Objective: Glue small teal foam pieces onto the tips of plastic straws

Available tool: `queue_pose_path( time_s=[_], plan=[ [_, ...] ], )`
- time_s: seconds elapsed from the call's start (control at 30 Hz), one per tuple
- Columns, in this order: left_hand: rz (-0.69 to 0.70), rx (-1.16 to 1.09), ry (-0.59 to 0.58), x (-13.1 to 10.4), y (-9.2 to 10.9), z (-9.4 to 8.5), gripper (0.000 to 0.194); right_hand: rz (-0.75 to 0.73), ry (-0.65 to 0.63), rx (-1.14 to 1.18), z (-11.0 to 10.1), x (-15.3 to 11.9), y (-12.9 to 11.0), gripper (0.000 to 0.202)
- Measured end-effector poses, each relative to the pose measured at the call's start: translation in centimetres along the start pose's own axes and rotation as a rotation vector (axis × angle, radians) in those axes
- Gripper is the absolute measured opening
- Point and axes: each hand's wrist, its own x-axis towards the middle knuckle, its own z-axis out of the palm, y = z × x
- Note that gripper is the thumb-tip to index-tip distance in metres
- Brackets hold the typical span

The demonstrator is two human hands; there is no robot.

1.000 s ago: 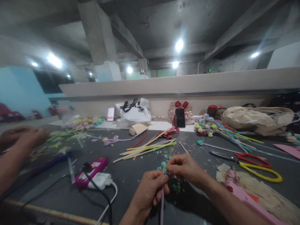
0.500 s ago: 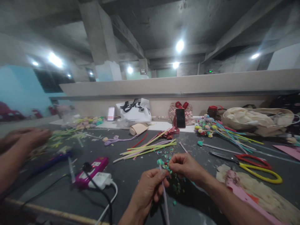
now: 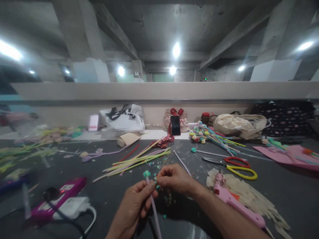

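My left hand (image 3: 139, 199) is closed around a lilac pipe cleaner (image 3: 155, 214), which stands tilted with a green tuft (image 3: 147, 173) at its upper end. Thumb and forefinger pinch the stem just below that tuft. Close beside it, my right hand (image 3: 174, 179) is closed in a pinch, its fingertips almost at the left thumb. Whatever those fingertips hold is too small to make out. Little green scraps (image 3: 158, 187) lie on the dark table around and below the fingertips.
Yellow and lilac pipe cleaners (image 3: 139, 161) lie beyond my hands. On the right are scissors (image 3: 240, 167), a pink glue gun (image 3: 239, 207) and a bundle of colourful stems (image 3: 199, 132). A purple power strip (image 3: 72, 191) with a white plug sits left. A phone (image 3: 175, 125) stands behind.
My view has turned right, so the table's things sit further left. The other person's hands at the left are out of view. My hands keep nearly the same pose around the pipe cleaner.
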Motion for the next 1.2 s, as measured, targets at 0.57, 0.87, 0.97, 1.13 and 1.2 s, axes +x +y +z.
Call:
queue_pose_path(
  time_s=[0.57,0.87,0.97,1.13,1.2],
  plan=[
    [0.052,0.173,0.101,0.0,0.3,0.2,0.034,-0.018,0.058,-0.191,0.3,0.1,0.5,0.007],
    [-0.015,0.036,0.016,0.4,0.3,0.0,0.033,-0.117,0.162,-0.472,0.8,-0.4,-0.9,0.01],
    [-0.021,0.005,0.03,0.2,0.3,0.1,0.032,-0.182,0.237,-0.599,-0.1,-3.2,-3.2,0.012],
    [-0.026,-0.002,-0.018,-0.2,0.5,0.1,0.03,-0.138,0.371,-0.848,-4.1,-10.6,-5.2,0.018],
    [-0.027,-0.013,-0.064,-0.2,0.5,0.1,0.029,-0.031,0.382,-0.854,-5.4,-12.6,-4.6,0.024]
  ],
)
